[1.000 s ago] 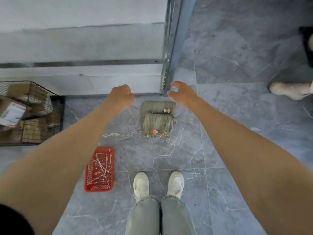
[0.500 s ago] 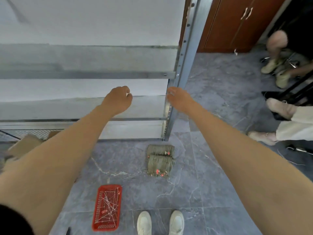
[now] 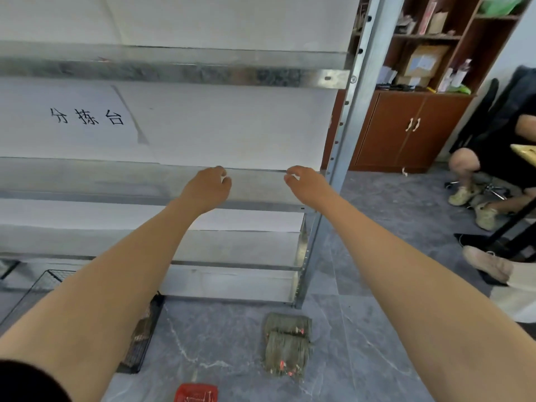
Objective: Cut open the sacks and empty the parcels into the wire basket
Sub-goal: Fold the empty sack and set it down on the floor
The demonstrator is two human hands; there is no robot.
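Head view: the wire basket (image 3: 139, 340) stands on the grey floor at lower left, beside the foot of the metal shelving rack (image 3: 342, 146); most of it is hidden behind the left forearm, and what it holds cannot be made out beyond a brownish shape through the mesh. Two folded green sacks (image 3: 287, 343) lie stacked on the floor near the rack's right post, with small red marks on them. A red plastic tray (image 3: 195, 393) sits at the bottom edge, near the sacks, with thin pale strands in it. The rack's shelves are lined with white sheets, one of them bearing black characters.

Both bare arms stretch forward at shelf height. The left hand (image 3: 207, 188) is loosely curled, knuckles up, fingers bent inward, holding nothing. The right hand (image 3: 307, 185) is also half-curled and empty, thumb and fingers drawn close. Both hover in front of the middle shelf's edge, well above the sacks and apart from each other.
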